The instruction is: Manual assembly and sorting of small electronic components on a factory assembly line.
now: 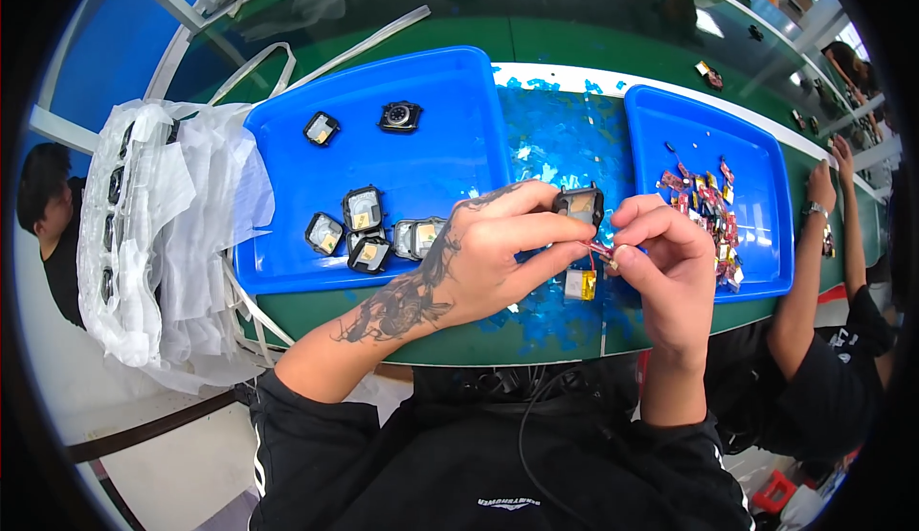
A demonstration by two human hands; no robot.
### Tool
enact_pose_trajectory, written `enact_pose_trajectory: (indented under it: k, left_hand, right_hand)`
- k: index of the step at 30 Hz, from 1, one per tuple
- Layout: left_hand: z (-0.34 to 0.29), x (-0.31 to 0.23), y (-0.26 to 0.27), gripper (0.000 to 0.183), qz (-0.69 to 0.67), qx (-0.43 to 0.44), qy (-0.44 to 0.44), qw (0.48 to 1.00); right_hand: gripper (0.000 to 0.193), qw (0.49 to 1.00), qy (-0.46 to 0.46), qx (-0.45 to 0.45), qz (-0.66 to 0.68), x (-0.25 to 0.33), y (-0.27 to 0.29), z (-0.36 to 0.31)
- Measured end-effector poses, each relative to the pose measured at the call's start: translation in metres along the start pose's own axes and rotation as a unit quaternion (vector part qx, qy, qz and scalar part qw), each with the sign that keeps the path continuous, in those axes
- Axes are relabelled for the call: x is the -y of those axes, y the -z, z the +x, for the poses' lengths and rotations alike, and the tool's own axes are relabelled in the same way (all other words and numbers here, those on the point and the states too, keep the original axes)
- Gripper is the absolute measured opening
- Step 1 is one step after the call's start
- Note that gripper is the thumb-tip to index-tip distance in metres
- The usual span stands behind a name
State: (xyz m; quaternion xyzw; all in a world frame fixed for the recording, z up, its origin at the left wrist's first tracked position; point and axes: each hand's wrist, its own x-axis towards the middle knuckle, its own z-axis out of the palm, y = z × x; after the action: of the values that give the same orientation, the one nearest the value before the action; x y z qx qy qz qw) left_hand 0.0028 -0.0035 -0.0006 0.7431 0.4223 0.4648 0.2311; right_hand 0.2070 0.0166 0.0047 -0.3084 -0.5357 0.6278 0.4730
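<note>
Battery, yellow end rightward

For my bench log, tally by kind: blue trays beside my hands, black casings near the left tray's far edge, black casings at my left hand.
Blue trays: 2
Far-edge casings: 2
Casing at left hand: 1
Total: 5

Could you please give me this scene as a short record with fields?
Left hand: holds a black case
Right hand: pinches a small red part
Below them: silver-and-yellow piece
Left tray: blue, several dark-framed cases
Right tray: blue, pile of red and yellow parts
Far left: stacked white sheets
</note>
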Motion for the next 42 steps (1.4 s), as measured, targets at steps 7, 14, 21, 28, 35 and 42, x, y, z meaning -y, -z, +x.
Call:
enact_pose_trajectory:
  k: [7, 14, 21, 28, 35, 42]
  left_hand:
    - [-0.003, -0.001, -0.002, 0.013, -0.058, 0.028, 0.085, 0.994]
    - [-0.007, -0.009, -0.010, 0.028, -0.207, 0.021, 0.189, 0.960]
    - [-0.011, -0.005, -0.015, 0.038, -0.299, -0.002, 0.204, 0.932]
    - [-0.010, -0.008, -0.015, 0.040, -0.324, -0.031, 0.210, 0.922]
    - [-0.010, -0.006, -0.015, 0.039, -0.321, -0.023, 0.212, 0.923]
    - [-0.009, -0.006, -0.016, 0.038, -0.392, -0.039, 0.234, 0.889]
  right_hand:
    - [0.012, 0.995, -0.067, -0.044, 0.065, -0.003, -0.006, -0.009]
    - [0.018, 0.991, 0.030, -0.088, -0.092, -0.013, -0.014, -0.010]
    - [0.021, 0.985, 0.056, -0.148, -0.064, -0.024, -0.026, -0.007]
    - [0.024, 0.969, 0.119, -0.192, -0.103, -0.035, -0.037, -0.005]
    - [0.026, 0.969, 0.125, -0.195, -0.083, -0.039, -0.039, -0.004]
    - [0.031, 0.971, 0.088, -0.190, -0.112, -0.033, -0.037, -0.005]
